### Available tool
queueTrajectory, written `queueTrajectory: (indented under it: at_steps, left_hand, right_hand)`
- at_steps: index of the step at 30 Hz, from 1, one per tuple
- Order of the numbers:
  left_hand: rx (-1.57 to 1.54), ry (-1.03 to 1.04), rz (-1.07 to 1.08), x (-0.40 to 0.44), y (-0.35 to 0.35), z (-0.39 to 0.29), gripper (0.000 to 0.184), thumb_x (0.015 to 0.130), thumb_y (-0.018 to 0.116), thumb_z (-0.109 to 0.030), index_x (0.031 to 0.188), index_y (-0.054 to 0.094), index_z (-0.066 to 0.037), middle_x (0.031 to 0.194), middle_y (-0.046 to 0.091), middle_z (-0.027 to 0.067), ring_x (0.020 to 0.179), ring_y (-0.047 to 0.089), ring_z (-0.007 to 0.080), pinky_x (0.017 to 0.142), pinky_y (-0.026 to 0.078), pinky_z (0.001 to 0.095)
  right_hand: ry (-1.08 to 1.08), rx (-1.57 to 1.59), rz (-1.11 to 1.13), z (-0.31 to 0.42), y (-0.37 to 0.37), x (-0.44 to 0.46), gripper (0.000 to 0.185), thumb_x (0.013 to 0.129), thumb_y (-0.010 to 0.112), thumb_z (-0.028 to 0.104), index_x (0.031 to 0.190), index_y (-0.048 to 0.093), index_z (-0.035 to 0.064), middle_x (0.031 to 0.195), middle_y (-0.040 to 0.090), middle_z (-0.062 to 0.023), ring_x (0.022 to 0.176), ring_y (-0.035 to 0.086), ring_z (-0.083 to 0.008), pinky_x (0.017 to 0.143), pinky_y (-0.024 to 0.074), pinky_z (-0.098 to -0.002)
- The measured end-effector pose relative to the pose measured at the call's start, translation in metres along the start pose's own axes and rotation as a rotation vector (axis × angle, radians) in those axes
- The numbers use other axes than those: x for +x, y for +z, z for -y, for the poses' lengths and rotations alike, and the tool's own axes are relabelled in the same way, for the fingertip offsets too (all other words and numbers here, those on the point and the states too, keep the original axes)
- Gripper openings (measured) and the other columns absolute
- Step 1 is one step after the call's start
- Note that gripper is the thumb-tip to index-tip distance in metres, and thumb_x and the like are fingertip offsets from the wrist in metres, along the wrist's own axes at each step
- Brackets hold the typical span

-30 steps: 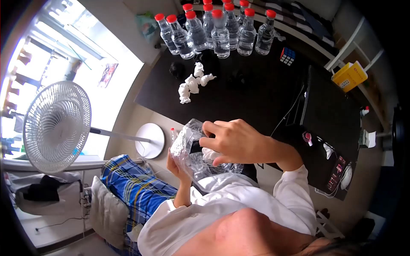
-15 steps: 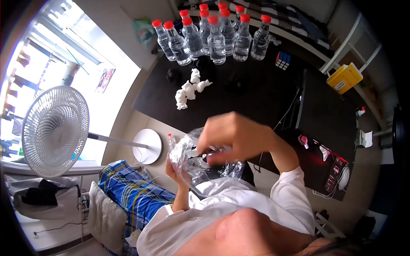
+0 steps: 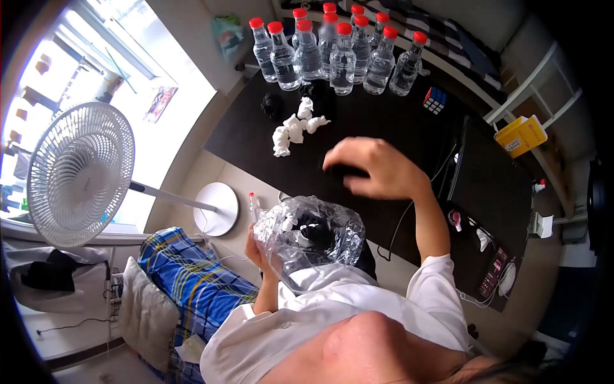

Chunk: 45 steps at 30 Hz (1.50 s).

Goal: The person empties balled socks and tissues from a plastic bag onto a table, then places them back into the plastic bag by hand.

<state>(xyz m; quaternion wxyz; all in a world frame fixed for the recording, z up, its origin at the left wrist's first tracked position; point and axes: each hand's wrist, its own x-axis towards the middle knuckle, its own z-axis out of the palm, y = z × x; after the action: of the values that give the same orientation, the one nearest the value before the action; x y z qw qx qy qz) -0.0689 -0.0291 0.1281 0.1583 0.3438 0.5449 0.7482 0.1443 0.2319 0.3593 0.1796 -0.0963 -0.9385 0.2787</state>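
My right hand [image 3: 377,169], half-curled, whether around something dark I can't tell, hangs beyond and right of the clear plastic bag [image 3: 300,253], which my nearer left hand [image 3: 257,248] grips at its left side, white bundles [image 3: 294,128] lying beyond the bag.

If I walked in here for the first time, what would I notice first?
Probably the red-capped bottles, crowded together at the far end of the dark table. Next, the big white fan at the picture's left. Then the shiny see-through bag in the left hand.
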Motion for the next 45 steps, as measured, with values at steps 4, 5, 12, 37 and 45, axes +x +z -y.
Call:
queueTrajectory:
  at_steps: [4, 5, 12, 37, 45]
  left_hand:
    - [-0.013, -0.005, -0.028, 0.005, 0.012, -0.01, 0.032, 0.106, 0.051, -0.019, 0.117, 0.061, 0.009, 0.117, 0.064, 0.0118, 0.099, 0.064, 0.015, 0.086, 0.051, 0.0277]
    - [-0.068, 0.023, -0.089, 0.007, 0.016, -0.011, 0.03, 0.107, 0.051, -0.019, 0.111, 0.062, 0.008, 0.112, 0.064, 0.0103, 0.095, 0.063, 0.0135, 0.083, 0.05, 0.0263]
    - [0.03, -0.046, -0.121, 0.011, 0.024, -0.029, 0.037, 0.108, 0.048, -0.026, 0.103, 0.062, 0.008, 0.098, 0.063, 0.0066, 0.089, 0.059, 0.012, 0.079, 0.047, 0.0264]
    - [0.054, 0.123, -0.146, 0.023, 0.019, -0.052, 0.035, 0.105, 0.054, -0.023, 0.082, 0.059, 0.004, 0.076, 0.05, 0.0042, 0.066, 0.041, 0.0107, 0.059, 0.03, 0.0279]
    - [0.073, 0.122, -0.1, 0.023, 0.017, -0.051, 0.036, 0.105, 0.054, -0.025, 0.083, 0.06, 0.005, 0.077, 0.052, 0.0057, 0.067, 0.043, 0.0123, 0.06, 0.031, 0.028]
  right_hand:
    - [-0.402, 0.233, 0.097, 0.064, -0.001, -0.014, 0.045, 0.07, 0.076, 0.003, 0.113, 0.071, 0.013, 0.115, 0.069, -0.0092, 0.092, 0.07, -0.0251, 0.075, 0.0596, -0.0343]
    - [-0.438, 0.194, 0.084, 0.073, 0.005, -0.019, 0.044, 0.071, 0.076, 0.004, 0.113, 0.072, 0.0141, 0.115, 0.069, -0.0082, 0.089, 0.07, -0.024, 0.07, 0.0601, -0.0324]
    - [-0.271, -0.149, 0.219, 0.072, 0.021, -0.008, 0.061, 0.076, 0.078, 0.036, 0.132, 0.063, 0.018, 0.125, 0.064, -0.0071, 0.107, 0.064, -0.0248, 0.086, 0.0521, -0.0397]
    - [0.258, -0.504, -0.148, -0.118, 0.14, 0.104, 0.032, 0.085, 0.074, 0.025, 0.116, 0.066, 0.0173, 0.105, 0.066, -0.0091, 0.094, 0.068, -0.0319, 0.077, 0.0529, -0.0474]
    - [0.289, 0.543, -0.482, -0.028, 0.05, 0.038, 0.031, 0.085, 0.075, 0.018, 0.111, 0.066, 0.0026, 0.091, 0.067, -0.004, 0.08, 0.062, -0.0085, 0.071, 0.0516, -0.0251]
